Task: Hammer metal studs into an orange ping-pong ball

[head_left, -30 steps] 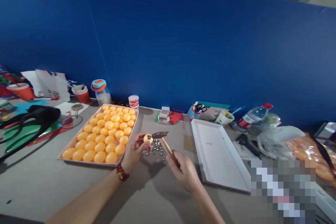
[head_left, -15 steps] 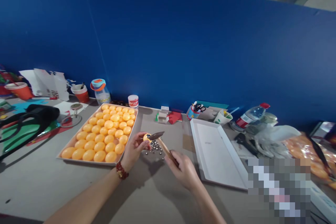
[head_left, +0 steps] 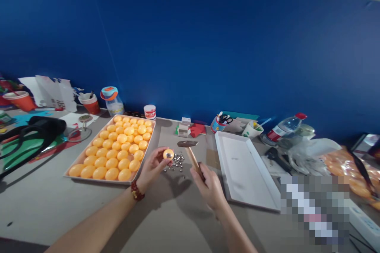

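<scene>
My left hand (head_left: 154, 166) pinches an orange ping-pong ball (head_left: 167, 153) with a shiny silvery piece (head_left: 170, 155) on the side facing right. In my right hand (head_left: 207, 184) is a hammer (head_left: 193, 157), gripped by its wooden handle. The hammer's dark metal head (head_left: 187, 143) is raised to the right of the ball, apart from it. Under and beside the ball, several small shiny metal balls (head_left: 178, 161) lie loose on the grey table. Left of my left hand stands a shallow tray (head_left: 69, 176) filled with orange ping-pong balls (head_left: 111, 162).
A white shallow tray (head_left: 247, 174) stands to the right. Behind are a small white box (head_left: 184, 129), red paper (head_left: 197, 129), a pen cup (head_left: 218, 123) and a lidded jar (head_left: 150, 112). A plastic bottle (head_left: 283, 128) and a bag of orange balls (head_left: 344, 162) sit at far right.
My right hand has drawn the hammer up and to the right, off the ball. The silvery piece on the ball now shows. My left hand holds the ball in nearly the same spot.
</scene>
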Motion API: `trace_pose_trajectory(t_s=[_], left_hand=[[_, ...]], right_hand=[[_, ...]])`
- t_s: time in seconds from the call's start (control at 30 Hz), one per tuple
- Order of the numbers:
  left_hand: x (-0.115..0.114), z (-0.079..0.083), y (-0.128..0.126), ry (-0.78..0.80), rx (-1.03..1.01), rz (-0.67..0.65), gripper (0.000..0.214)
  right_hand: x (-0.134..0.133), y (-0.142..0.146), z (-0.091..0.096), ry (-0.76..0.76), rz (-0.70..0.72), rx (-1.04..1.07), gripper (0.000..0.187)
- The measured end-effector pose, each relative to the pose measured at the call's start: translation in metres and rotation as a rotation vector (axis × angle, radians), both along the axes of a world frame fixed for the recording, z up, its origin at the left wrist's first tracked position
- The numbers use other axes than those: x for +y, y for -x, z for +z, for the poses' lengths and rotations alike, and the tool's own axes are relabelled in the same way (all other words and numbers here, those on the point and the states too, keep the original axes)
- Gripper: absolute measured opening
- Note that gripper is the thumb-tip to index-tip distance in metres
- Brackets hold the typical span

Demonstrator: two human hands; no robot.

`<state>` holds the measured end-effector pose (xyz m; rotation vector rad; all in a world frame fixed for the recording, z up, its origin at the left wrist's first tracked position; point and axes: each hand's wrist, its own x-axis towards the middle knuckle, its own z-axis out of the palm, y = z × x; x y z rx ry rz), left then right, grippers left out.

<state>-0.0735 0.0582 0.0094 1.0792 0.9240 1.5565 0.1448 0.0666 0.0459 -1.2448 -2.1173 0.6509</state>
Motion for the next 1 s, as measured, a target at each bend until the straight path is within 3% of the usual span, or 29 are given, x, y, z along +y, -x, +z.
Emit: trace_pose_trajectory(t_s=[0.17,0.37,0.73,1.0], left_hand=[[-0.003,-0.001,-0.002,0.028,-0.015,0.01,0.037],[-0.006,0.002,-0.003,0.034,0.051,0.028,0.031],[-0.014,0.007,-0.005,-0.008,-0.012,-0.026,0.036],[-0.017,0.01,-0.007,-0.04,-0.046,-0.076,0.037]], right_hand=[[0.006,0.002,-0.01,0.013,-0.047,-0.117,0.009],[0.009,0.006,-0.02,0.077,-0.062,-0.454,0.014],[0.008,0.015,-0.029,0.135,-0.028,-0.407,0.005],[0.007,0.019,-0.03,0.07,-0.035,-0.387,0.008]])
